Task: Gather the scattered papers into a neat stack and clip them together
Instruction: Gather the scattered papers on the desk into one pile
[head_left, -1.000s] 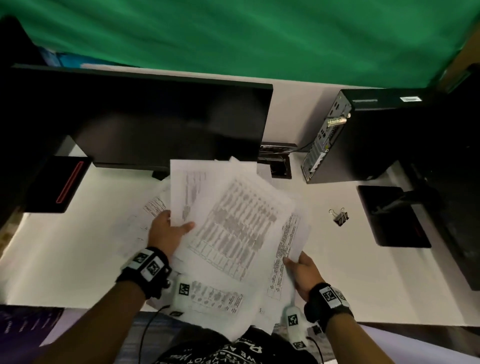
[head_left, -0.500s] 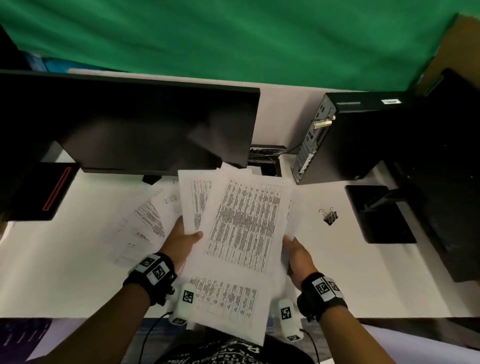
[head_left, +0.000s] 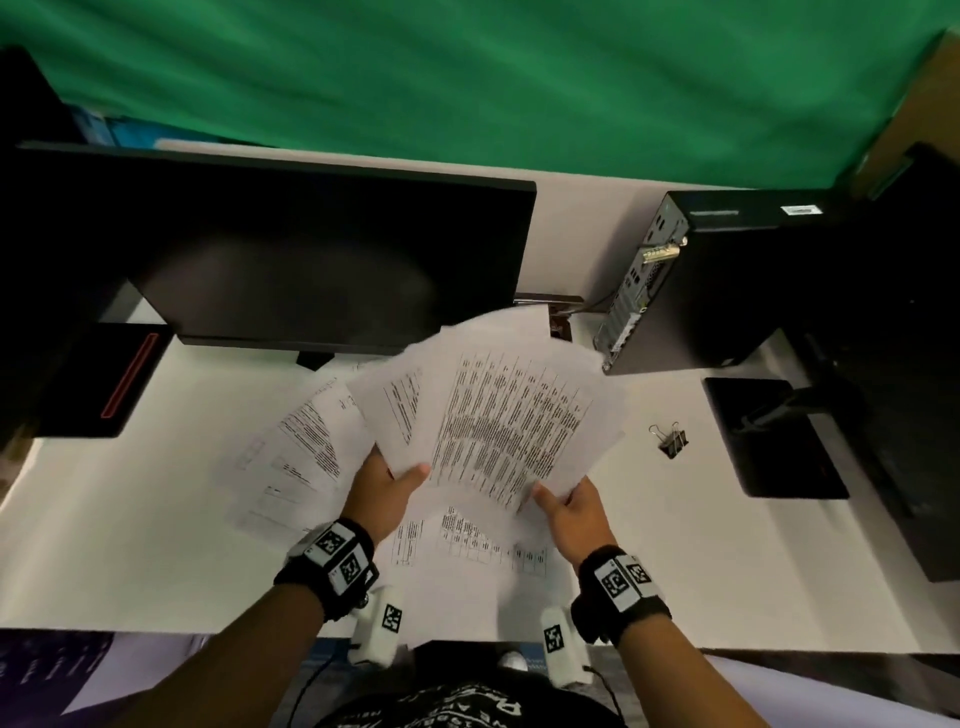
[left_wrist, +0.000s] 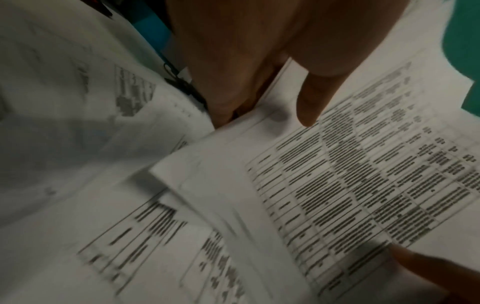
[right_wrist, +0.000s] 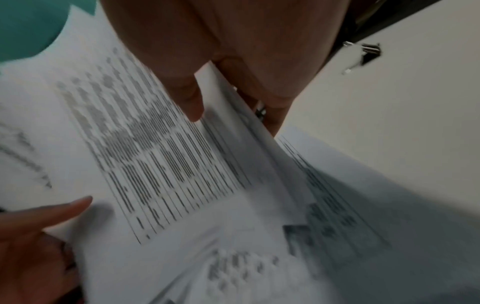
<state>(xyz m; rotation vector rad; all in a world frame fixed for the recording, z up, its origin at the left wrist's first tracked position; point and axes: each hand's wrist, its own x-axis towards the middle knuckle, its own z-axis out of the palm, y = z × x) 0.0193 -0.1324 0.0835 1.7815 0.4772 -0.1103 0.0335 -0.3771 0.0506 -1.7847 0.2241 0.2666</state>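
Gathering step: left hand (head_left: 382, 491) and right hand (head_left: 574, 512) fingers pinch fanned papers (head_left: 511, 415); next, square edges, then fetch binder clip (head_left: 670, 440) at three o'clock.

No wording can be read. The papers (head_left: 511, 426) carry printed tables too blurred to make out; the wrist bands (head_left: 340, 553) bear square black-and-white coded markers; white lettering on the person's black shirt (head_left: 457, 709) is illegible.

Two hands (head_left: 382, 493), one binder clip (head_left: 672, 442), one monitor (head_left: 291, 260), one computer tower (head_left: 727, 280).
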